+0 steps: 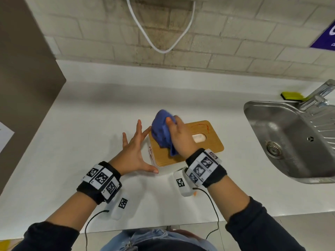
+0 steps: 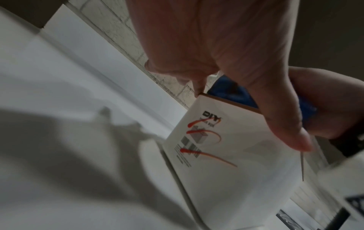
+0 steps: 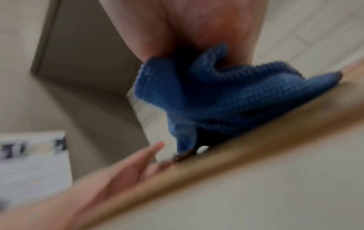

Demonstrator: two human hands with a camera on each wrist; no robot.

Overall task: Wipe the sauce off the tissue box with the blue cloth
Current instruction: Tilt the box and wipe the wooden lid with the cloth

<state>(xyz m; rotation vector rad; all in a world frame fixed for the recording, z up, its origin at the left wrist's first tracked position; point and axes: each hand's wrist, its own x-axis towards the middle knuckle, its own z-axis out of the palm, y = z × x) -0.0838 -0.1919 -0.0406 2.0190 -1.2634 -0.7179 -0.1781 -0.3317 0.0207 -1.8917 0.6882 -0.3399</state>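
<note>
The tissue box lies on the white counter, with a wooden lid and white sides. A thin red sauce line curls on the lid near its far edge. Red sauce streaks also cross the white side of the tissue box. My right hand grips the bunched blue cloth and holds it on the lid's left end; the blue cloth rests on the wood. My left hand is spread, straight fingers and thumb against the box's left side.
A steel sink with a tap sits at the right, a green sponge behind it. A brown cabinet stands at the left. A white cable hangs on the brick wall.
</note>
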